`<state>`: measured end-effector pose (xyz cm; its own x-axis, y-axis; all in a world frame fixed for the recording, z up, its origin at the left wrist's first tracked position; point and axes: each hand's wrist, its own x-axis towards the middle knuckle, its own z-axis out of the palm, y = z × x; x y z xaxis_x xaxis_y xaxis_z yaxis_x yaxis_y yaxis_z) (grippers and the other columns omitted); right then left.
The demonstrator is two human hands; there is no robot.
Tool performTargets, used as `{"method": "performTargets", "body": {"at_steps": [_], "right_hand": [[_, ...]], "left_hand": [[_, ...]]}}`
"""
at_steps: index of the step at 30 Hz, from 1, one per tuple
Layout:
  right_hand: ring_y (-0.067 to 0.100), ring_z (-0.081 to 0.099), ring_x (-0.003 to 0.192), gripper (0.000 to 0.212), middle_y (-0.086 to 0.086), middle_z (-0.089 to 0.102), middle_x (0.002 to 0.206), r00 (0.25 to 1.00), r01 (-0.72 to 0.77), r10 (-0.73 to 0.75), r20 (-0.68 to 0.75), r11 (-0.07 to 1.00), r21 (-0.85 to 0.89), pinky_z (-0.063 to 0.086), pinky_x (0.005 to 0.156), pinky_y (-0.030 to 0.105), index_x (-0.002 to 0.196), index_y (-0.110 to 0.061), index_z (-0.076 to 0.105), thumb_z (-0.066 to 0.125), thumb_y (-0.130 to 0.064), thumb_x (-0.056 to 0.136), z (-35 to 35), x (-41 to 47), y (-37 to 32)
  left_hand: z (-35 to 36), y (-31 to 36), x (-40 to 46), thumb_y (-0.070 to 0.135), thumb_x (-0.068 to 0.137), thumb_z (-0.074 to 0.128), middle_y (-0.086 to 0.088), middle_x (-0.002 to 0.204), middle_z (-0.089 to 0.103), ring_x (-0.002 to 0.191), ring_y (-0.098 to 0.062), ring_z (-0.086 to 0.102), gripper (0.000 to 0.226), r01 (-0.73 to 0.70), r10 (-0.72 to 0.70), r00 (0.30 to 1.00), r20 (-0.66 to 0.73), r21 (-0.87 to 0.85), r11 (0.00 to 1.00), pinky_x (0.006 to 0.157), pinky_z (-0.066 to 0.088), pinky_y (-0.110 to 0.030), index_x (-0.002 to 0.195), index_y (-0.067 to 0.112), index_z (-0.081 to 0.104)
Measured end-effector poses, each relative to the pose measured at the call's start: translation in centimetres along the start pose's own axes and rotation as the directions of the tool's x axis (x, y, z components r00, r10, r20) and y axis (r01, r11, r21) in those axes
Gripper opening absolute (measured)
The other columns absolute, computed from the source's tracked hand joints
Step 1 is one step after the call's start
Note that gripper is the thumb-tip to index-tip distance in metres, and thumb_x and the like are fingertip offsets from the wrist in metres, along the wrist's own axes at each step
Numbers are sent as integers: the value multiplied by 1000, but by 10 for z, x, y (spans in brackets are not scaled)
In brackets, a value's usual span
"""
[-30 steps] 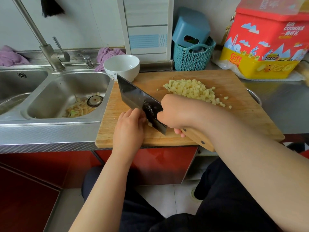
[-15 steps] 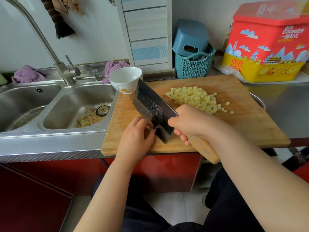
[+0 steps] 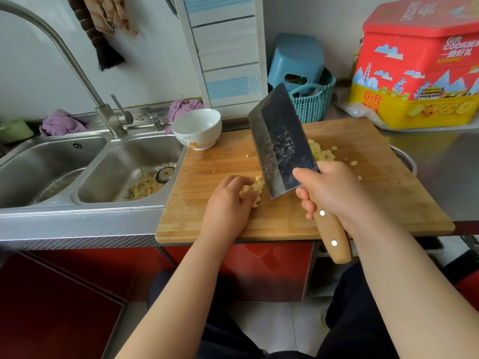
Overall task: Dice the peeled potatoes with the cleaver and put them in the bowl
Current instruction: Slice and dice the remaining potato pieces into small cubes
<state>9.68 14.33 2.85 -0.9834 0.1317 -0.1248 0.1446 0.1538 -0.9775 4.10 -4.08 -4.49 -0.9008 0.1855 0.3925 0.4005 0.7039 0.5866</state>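
Steel counter (image 3: 440,161), wooden cutting board (image 3: 363,203) on it, cookie tin (image 3: 417,73), teal basket (image 3: 313,104)

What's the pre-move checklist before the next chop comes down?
1. Right hand grip on cleaver handle: ok, fingers wrapped round it.
2. Blade clear of the cutting board: ok, raised and tilted.
3. Left hand holds the potato pieces: ok, fingers curled over them.
4. Left fingertips clear of the blade path: cannot tell, they sit close to the blade's lower corner.
5. Bowl ready: ok, upright at the board's far left corner; no dice visible inside.
6. Diced pile clear of the chop spot: ok, behind the blade.
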Motion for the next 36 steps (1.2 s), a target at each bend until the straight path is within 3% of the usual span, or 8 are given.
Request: {"method": "performTargets", "body": {"at_steps": [4,8,14,19,22,26,31,36], "right_hand": [[15,46,42,22,3,51,57,999,28,-23,-36,988,152,45,42,27,83,-12,56,57,-29,97,-1,-3,12],[17,44,42,21,2,50,56,991,96,-64,-115,951,293,43,42,29,80,-11,54,58,-23,97,3,-1,26],[20,44,44,16,4,50,58,986,105,-59,-156,945,309,44,43,30,80,-6,50,56,-10,95,1,7,41],[22,44,41,24,9,48,57,979,142,-91,-182,946,291,43,46,32,67,-7,45,53,-1,89,3,9,46],[21,43,40,23,8,48,58,980,140,-87,-177,938,316,42,45,31,68,-6,45,52,0,89,2,10,47],[20,42,42,22,8,48,59,988,110,-63,-144,931,349,44,43,29,71,-7,46,52,-3,92,-2,12,45],[19,43,43,16,7,49,59,991,95,-56,-119,929,358,44,43,28,77,-7,47,53,-4,92,-4,14,46],[19,43,44,16,7,49,59,994,89,-61,-94,937,337,44,43,27,77,-7,48,53,-5,93,-5,13,47]], "left_hand": [[-11,-1,15,34,99,47,7,113,63,105,-12,54,27,-29,33,998,-53,72,997,82,41,-25,114,21,65],[-29,-8,43,13,96,48,11,109,65,91,-6,58,26,240,-265,961,-78,-239,941,69,43,-15,119,24,56],[-43,-35,103,10,94,58,-11,122,48,100,-28,60,51,483,-715,687,129,-816,317,78,55,-34,141,9,38],[-46,-53,140,25,88,67,-10,121,40,90,-32,55,65,506,-835,511,206,-857,98,73,59,-41,143,19,33],[-45,-61,151,26,84,69,-11,135,43,102,-34,55,68,517,-840,502,205,-850,102,63,60,-40,142,22,35],[-47,-63,153,16,83,71,-12,129,43,114,-36,50,65,475,-807,540,239,-878,58,77,60,-42,139,20,39],[-51,-70,145,11,76,74,-14,132,46,112,-35,53,67,486,-778,566,272,-872,49,71,60,-36,135,18,42],[-54,-55,122,4,86,64,-18,123,51,102,-37,59,52,468,-738,605,299,-883,26,80,59,-47,133,10,43]]}}
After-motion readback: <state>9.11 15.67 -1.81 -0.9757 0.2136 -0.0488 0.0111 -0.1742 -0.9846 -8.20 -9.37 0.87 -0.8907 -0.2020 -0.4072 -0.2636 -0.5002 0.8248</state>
